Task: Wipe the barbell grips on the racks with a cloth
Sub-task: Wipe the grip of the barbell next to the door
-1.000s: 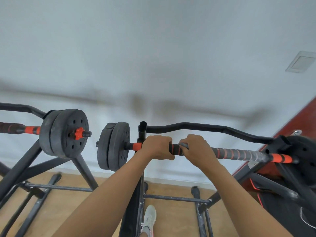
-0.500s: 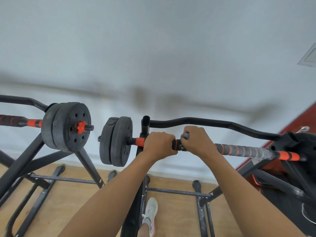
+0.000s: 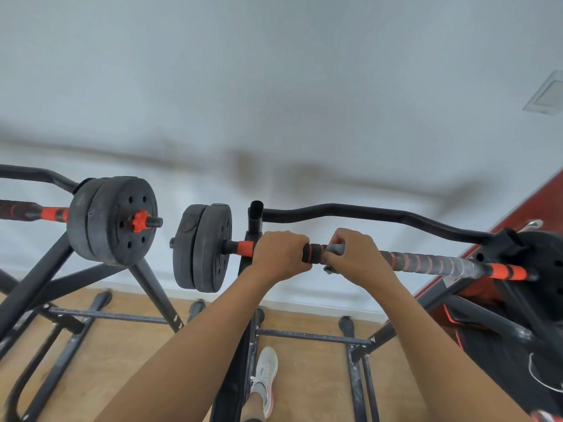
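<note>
Barbell resting across the black rack, weight plates at its left end. My left hand is wrapped fully round it beside the orange collar; my right hand, just beside it, is clenched over a grey cloth on the striped grip.

Black-and-orange striped barbell grip (plates plain black).

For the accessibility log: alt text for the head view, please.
Left hand grips a barbell on a rack while the right hand pinches a grey cloth round its grip. A second barbell rests to the left.
</note>
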Tool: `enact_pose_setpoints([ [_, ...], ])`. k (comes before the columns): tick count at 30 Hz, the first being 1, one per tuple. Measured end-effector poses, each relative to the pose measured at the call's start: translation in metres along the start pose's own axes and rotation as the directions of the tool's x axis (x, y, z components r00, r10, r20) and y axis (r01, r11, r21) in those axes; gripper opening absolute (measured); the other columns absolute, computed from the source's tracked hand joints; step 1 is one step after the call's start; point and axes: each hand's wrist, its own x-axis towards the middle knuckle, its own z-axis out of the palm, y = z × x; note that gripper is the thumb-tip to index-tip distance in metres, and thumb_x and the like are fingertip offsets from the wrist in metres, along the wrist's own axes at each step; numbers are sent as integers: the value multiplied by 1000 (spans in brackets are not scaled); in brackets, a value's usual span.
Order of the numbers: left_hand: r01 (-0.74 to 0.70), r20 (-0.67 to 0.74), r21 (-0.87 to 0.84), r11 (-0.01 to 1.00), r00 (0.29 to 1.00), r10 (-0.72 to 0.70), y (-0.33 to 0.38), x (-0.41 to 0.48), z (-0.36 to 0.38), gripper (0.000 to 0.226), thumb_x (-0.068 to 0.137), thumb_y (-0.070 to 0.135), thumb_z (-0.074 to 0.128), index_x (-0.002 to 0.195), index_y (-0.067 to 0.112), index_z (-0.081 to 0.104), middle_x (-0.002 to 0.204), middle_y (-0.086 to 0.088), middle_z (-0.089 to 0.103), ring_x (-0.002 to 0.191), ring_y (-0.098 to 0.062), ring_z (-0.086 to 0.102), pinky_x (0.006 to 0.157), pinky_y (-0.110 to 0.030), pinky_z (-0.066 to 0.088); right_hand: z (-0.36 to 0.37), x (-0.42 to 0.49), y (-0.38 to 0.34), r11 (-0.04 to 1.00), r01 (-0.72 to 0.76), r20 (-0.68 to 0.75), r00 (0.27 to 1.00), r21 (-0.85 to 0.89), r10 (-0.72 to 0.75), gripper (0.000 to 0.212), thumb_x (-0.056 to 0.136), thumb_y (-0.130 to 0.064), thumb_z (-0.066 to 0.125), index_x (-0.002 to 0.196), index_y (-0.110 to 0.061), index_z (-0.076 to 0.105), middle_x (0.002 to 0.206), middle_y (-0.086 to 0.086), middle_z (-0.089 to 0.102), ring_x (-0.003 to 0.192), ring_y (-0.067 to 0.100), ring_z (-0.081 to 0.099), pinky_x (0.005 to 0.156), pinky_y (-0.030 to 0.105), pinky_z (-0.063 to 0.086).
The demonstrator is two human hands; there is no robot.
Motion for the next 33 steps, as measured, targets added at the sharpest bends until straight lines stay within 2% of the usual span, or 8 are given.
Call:
enact_pose_setpoints([
  [5,2,-37,16,1000,999,-2,0,-1,4,26,88,50,68,89,31,51,73,10,59,68,-13,61,68,-28,49,15,5,0,995,70,-89,993,-67,-76,12,94,-21,66,88,-18,55,75,-3,68,68,10,66,59,22,50],
  [11,13,-115,90,996,993,-3,6,-8,3,29,94,48,64,89,26,47,72,8,55,62,-16,54,61,-29,40,13,25,-14,975,66,-95,992,-214,-88,9,96,-21,57,87,-19,55,80,0,64,72,19,63,68,39,59],
  [14,46,-104,53,998,994,-40,11,-12,5,26,93,47,66,92,25,53,73,9,56,64,-15,59,64,-28,49,7,28,-17,976,45,-17,999,-215,-50,7,94,-21,58,88,-19,58,84,0,66,73,19,67,72,41,62],
  [19,83,273,-107,991,961,-50,9,7,-21,46,77,51,79,105,26,53,89,6,61,78,-16,64,75,-34,55,-5,20,-5,987,52,104,994,-153,-36,7,92,-22,63,89,-16,62,89,0,68,75,13,66,62,26,55],
  [21,74,346,-100,992,938,-35,12,10,-25,35,81,47,76,100,23,59,83,4,64,73,-17,67,74,-34,58,-4,18,-3,985,68,83,995,-158,-55,8,91,-22,65,86,-17,62,86,-2,67,75,13,64,63,28,54],
  [24,67,253,-17,998,966,-60,17,2,-17,22,89,42,67,81,21,63,67,3,63,61,-16,65,61,-27,52,4,14,-4,980,86,5,996,-182,-87,10,90,-22,65,83,-19,59,83,-5,66,75,15,63,69,37,58],
  [28,0,42,96,995,999,-4,17,-10,-5,29,99,46,56,82,23,56,64,5,56,54,-12,54,57,-26,37,9,16,-9,971,92,0,996,-220,-94,12,92,-21,63,82,-20,56,82,-2,64,75,16,63,70,35,58],
  [33,-27,-61,78,997,998,31,21,-27,3,20,99,43,59,96,24,55,74,8,58,66,-17,65,64,-30,52,6,16,-19,960,58,82,996,-275,-36,9,91,-17,62,86,-18,55,85,2,64,73,20,66,65,33,58],
])
